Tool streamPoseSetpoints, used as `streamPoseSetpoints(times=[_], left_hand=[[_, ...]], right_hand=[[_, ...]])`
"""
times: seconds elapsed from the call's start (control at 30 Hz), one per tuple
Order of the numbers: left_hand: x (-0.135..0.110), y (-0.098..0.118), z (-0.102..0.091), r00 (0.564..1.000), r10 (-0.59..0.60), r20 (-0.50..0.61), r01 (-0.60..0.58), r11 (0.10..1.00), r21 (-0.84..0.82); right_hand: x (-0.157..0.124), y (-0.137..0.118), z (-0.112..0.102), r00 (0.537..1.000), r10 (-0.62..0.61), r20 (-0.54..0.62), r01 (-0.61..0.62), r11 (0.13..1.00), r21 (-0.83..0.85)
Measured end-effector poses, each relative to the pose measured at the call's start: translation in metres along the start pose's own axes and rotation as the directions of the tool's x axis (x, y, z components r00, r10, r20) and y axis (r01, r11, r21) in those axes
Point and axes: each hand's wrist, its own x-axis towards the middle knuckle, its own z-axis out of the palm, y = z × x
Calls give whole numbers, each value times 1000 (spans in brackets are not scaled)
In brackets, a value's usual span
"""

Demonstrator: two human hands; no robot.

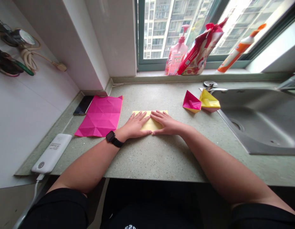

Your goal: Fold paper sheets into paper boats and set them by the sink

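Note:
A folded sheet of yellow origami paper (pixel 150 122) lies flat on the speckled stone countertop (pixel 161 159), mostly covered by my hands. My left hand (pixel 135 125) rests flat on its left half, and my right hand (pixel 165 123) presses on its right half, with the fingertips of both nearly meeting. Left of my left hand lies a creased magenta paper sheet (pixel 99 116). Two folded paper boats, one pink (pixel 191 102) and one yellow (pixel 209 100), sit beyond my right hand. A black smartwatch (pixel 111 137) circles my left wrist.
A steel sink (pixel 259 121) with a faucet (pixel 214 90) lies right of the boats. A white power bank (pixel 52 152) with a cable and a black phone (pixel 83 105) lie along the left wall. Pink and orange bottles (pixel 176 52) stand on the windowsill.

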Motion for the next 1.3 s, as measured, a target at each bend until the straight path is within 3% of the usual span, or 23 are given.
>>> streamPoseSetpoints(times=[0.27,0.47,0.77,0.93,1.13,1.23,1.3], left_hand=[[-7,0,-10,996,-47,75,46,999,7],[-17,-13,-20,986,-114,118,111,993,32],[-25,-42,-34,983,-98,158,97,995,15],[-30,-58,-39,989,-33,147,35,999,-16],[-35,-69,-49,984,-13,177,20,999,-40],[-34,-71,-55,985,9,173,5,996,-84],[-31,-65,-56,994,11,109,4,991,-131]], right_hand=[[-7,0,-10,993,92,69,-90,996,-26],[-18,17,-15,988,140,68,-138,990,-35],[-36,42,-25,977,202,72,-199,979,-47],[-43,57,-26,979,196,51,-193,980,-55],[-54,58,-42,966,241,94,-238,970,-50],[-57,51,-51,970,238,53,-240,971,21],[-53,43,-55,962,268,-57,-260,958,117]])
